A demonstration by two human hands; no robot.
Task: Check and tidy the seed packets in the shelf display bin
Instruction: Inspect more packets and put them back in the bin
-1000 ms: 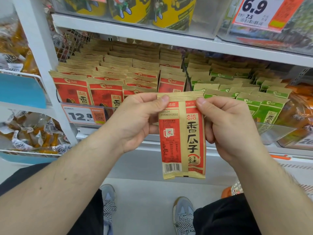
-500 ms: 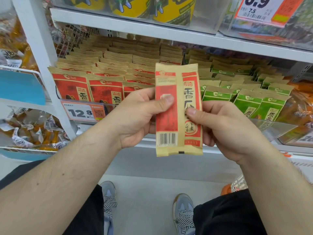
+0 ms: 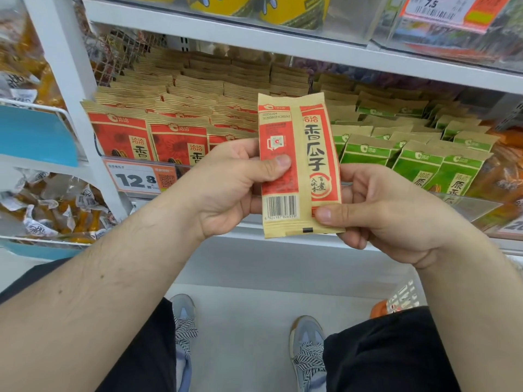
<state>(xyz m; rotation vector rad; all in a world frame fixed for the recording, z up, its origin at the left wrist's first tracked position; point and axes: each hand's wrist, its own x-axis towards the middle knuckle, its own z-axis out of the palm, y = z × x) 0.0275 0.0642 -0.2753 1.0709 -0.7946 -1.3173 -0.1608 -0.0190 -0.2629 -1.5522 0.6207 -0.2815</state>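
Note:
I hold one red and tan seed packet (image 3: 298, 165) upright in front of the shelf, its back side with barcode and date print facing me. My left hand (image 3: 229, 188) grips its left edge, thumb pressed on the red panel. My right hand (image 3: 390, 213) pinches its lower right corner, thumb on the front. Behind it, the display bin holds rows of red seed packets (image 3: 175, 120) standing upright on the left and green seed packets (image 3: 410, 142) on the right.
A price tag reading 12.8 (image 3: 138, 179) hangs on the shelf rail (image 3: 283, 232). A clear divider (image 3: 464, 205) juts out at right. Wrapped snacks (image 3: 51, 210) fill a wire basket at left. Yellow tubs (image 3: 254, 7) stand on the shelf above.
The packet has been lifted from below shelf level to in front of the rows. My hands slid from its top corners down to its middle and lower corner.

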